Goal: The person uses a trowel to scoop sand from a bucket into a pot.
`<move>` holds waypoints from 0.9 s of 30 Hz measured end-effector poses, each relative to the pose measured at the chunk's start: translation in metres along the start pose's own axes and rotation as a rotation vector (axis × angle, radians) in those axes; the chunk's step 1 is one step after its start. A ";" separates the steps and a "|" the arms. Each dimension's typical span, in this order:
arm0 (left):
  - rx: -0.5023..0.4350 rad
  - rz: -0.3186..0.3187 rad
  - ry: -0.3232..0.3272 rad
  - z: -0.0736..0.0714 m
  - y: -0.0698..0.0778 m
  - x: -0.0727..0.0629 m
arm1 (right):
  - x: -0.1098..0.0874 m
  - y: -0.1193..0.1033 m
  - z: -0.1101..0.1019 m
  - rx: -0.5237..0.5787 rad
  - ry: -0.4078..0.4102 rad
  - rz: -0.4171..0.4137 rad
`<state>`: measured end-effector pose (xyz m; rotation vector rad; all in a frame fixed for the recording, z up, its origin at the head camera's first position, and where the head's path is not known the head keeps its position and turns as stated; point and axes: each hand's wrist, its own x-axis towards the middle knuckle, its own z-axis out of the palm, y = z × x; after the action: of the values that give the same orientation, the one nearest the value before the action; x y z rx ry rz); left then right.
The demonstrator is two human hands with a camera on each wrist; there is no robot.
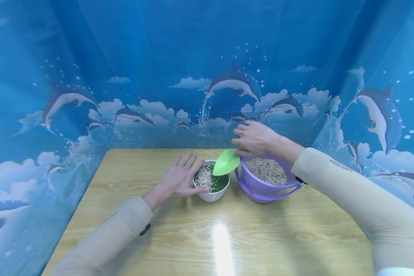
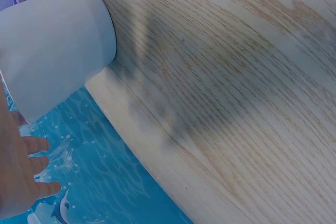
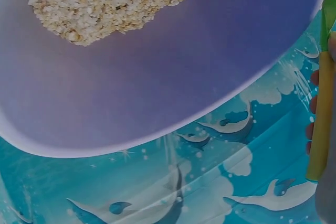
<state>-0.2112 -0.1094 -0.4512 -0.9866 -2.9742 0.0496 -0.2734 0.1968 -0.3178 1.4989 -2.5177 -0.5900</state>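
Observation:
My left hand (image 1: 183, 178) is at the left side of a white bowl (image 1: 212, 197), fingers spread and straight, thumb along the near rim. In the left wrist view the bowl (image 2: 63, 45) stands on its base beside those fingers. The bowl is green inside, with pale flakes (image 1: 204, 177) on its left part. My right hand (image 1: 255, 138) grips the yellow handle (image 3: 321, 114) of a small toy shovel. The shovel's light green blade (image 1: 225, 163) is tilted down over the bowl's right part. To the right, a purple bucket (image 1: 258, 188) holds a heap of similar flakes (image 1: 269, 171).
The bucket's purple carry handle (image 1: 283, 197) hangs down at its front. Everything stands near the back edge of a wood-grain table (image 1: 179, 237). A blue dolphin-print curtain (image 1: 165, 50) encloses the back and sides.

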 end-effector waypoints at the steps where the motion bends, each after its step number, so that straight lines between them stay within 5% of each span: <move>1: 0.000 0.002 0.001 0.000 0.000 0.000 | -0.002 0.000 0.001 0.004 0.002 0.004; 21: 0.001 0.004 0.017 0.002 0.001 -0.001 | -0.049 0.013 0.021 0.058 0.236 0.098; 27: -0.008 0.000 0.017 0.003 0.000 0.000 | -0.063 0.018 0.025 0.080 0.243 0.148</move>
<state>-0.2107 -0.1093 -0.4541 -0.9833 -2.9607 0.0297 -0.2652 0.2660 -0.3286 1.3044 -2.4584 -0.2696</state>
